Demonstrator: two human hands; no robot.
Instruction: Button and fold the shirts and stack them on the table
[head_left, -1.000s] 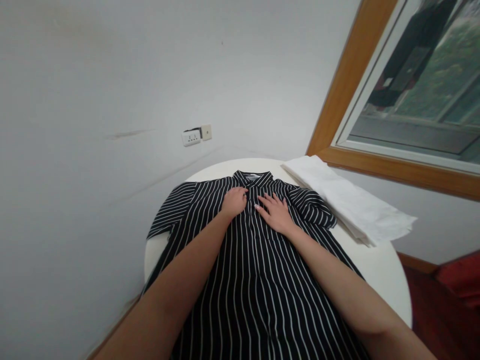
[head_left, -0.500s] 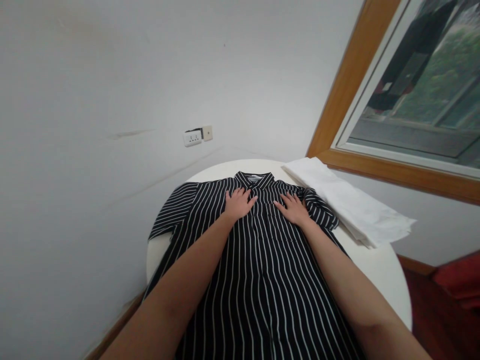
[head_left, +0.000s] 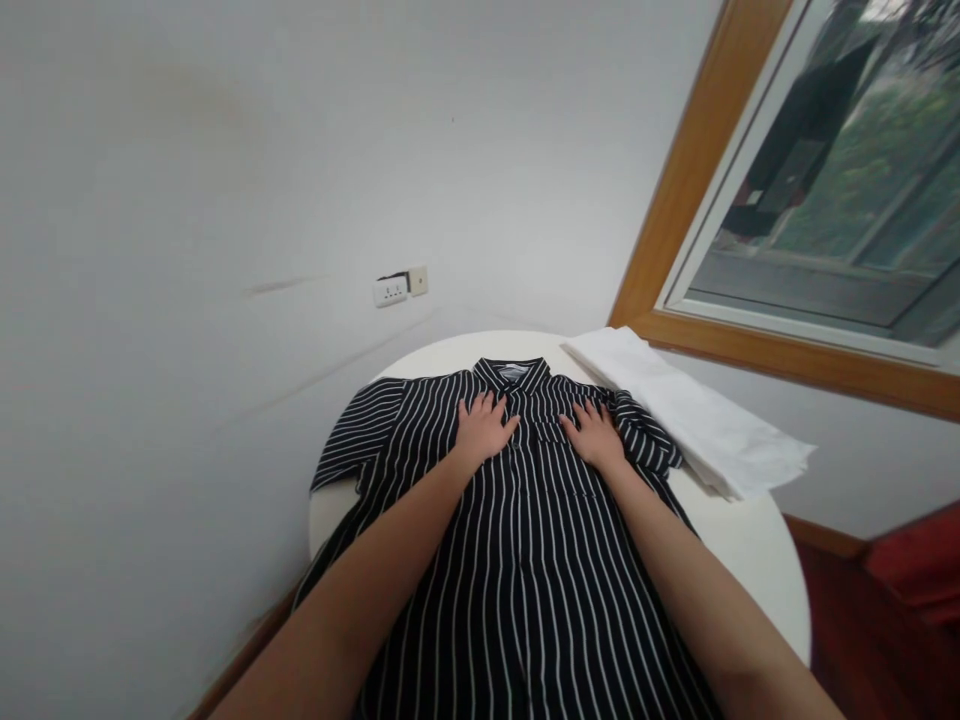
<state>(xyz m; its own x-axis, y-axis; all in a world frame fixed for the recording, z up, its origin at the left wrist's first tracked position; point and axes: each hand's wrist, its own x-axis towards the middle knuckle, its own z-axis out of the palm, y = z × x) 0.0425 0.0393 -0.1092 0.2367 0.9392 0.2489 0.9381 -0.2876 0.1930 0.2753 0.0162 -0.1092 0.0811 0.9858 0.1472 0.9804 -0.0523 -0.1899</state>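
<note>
A black shirt with white stripes lies spread front side up, its collar at the far end and its lower part running toward me. My left hand rests flat on the upper chest, left of the button line, with fingers spread. On the other side of the buttons, my right hand also lies flat with fingers apart, close to the right sleeve. That sleeve looks bunched, while the left sleeve is stretched outward. Both forearms cover parts of the shirt.
Under the shirt is a round white table. A folded white cloth lies on its right side, beside the right sleeve. Behind stands a white wall with a socket. A wood-framed window is at the right.
The view has shifted slightly, so the table and shirt appear a little lower. Both hands stay flat on the shirt's chest; the right hand's fingers look slightly more spread.
</note>
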